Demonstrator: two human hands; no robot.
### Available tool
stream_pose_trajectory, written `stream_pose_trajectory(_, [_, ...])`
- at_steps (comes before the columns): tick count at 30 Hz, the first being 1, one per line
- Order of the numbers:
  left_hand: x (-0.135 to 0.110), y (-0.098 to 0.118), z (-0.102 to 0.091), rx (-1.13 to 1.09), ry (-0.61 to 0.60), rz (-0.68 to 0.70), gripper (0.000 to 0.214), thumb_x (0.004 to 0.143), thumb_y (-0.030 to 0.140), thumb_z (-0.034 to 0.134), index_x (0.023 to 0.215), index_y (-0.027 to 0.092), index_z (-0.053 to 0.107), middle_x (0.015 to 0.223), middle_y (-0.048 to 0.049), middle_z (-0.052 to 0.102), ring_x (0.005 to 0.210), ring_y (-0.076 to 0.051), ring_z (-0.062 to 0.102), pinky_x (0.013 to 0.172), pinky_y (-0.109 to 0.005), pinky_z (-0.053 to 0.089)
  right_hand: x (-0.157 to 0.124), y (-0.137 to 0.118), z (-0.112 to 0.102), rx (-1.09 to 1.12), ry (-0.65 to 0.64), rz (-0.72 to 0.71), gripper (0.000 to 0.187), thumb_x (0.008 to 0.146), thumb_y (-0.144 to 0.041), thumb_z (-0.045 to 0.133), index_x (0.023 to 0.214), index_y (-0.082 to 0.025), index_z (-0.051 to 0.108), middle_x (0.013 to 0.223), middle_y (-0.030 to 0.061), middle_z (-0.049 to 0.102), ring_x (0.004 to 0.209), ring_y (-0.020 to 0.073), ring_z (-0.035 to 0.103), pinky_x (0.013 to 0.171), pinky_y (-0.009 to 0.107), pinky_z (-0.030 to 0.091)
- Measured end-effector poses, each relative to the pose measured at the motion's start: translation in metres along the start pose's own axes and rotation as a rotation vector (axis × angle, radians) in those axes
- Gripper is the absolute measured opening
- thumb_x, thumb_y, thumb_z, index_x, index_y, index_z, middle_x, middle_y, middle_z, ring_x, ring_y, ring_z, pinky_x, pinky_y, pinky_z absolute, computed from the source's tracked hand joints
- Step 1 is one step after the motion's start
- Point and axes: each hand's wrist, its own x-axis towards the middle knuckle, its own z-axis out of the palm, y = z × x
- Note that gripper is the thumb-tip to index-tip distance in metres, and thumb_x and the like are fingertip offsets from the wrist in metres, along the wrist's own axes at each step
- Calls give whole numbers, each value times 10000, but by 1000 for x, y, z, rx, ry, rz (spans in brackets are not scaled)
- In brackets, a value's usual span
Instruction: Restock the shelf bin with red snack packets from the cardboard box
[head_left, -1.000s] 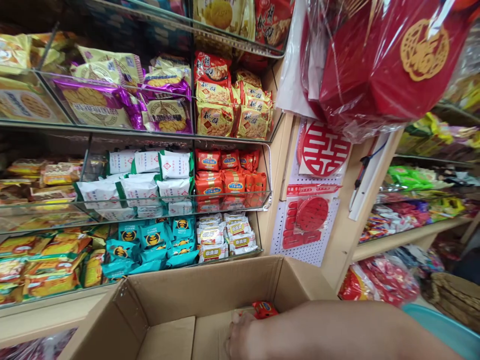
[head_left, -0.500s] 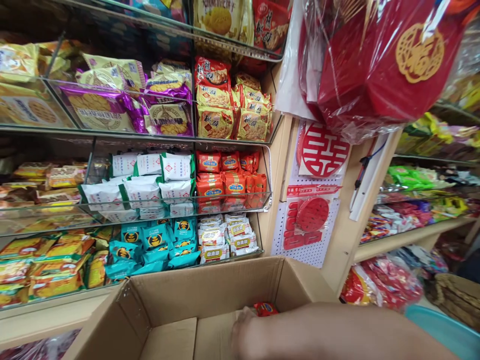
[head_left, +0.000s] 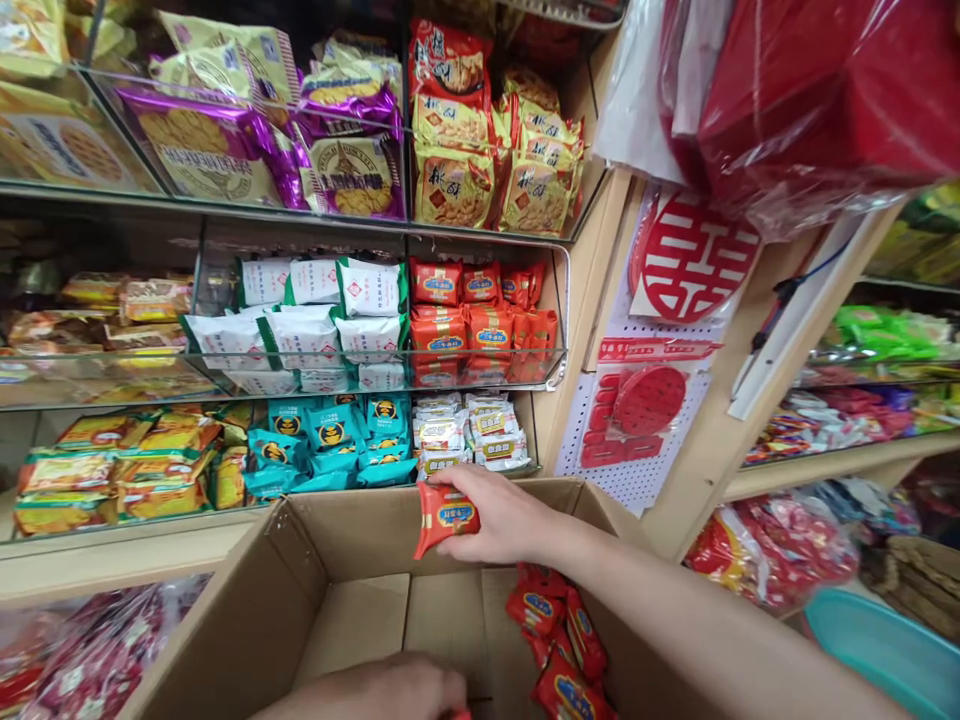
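My right hand (head_left: pixel 504 515) is closed round a red snack packet (head_left: pixel 445 517), held up over the far wall of an open cardboard box (head_left: pixel 352 530). Several more red packets (head_left: pixel 559 640) lie in the box's right corner. My left hand (head_left: pixel 390 690) reaches into the box at the bottom edge of the view, fingers curled, with a scrap of red at its fingertips that I cannot make out. On the middle shelf behind, matching red packets (head_left: pixel 480 320) fill the right compartment.
Glass-fronted shelves hold white-green packets (head_left: pixel 315 320), teal packets (head_left: pixel 330 445), purple bags (head_left: pixel 225 150) and yellow biscuit bags (head_left: pixel 487 170). Right of them hang a red paper-cut ornament (head_left: pixel 694 255) and wrapped red goods (head_left: pixel 810 90). A teal basin (head_left: pixel 892 655) sits low right.
My right hand rose out of the box with one red packet. My left hand came into view at the bottom. The camera tipped down and moved closer to the box.
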Motion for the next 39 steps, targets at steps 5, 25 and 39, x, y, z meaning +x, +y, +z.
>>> stream_pose_trajectory(5, [-15,16,-26,155,298,10,114,681,206,473,791,234,488,695,46,500,589,-124,446,508,-223,324,-2,2,1,45,66,41,701,614,-344,695,1222,-175,390,1220,94,460,1094,210,443,912,344,364])
stream_pose_trajectory(25, [-18,17,-45,148,387,80,187,712,214,459,878,228,544,800,18,582,675,-132,501,598,-196,382,16,-13,-50,454,268,175,345,667,-280,604,980,-182,500,770,-4,553,642,98,515,602,246,439])
stream_pose_trajectory(39, [-9,18,-41,246,248,196,219,714,434,528,754,220,552,646,42,484,554,-104,378,473,-190,289,126,25,-157,-340,939,404,237,737,-284,570,925,-148,522,951,49,601,867,165,547,768,278,409])
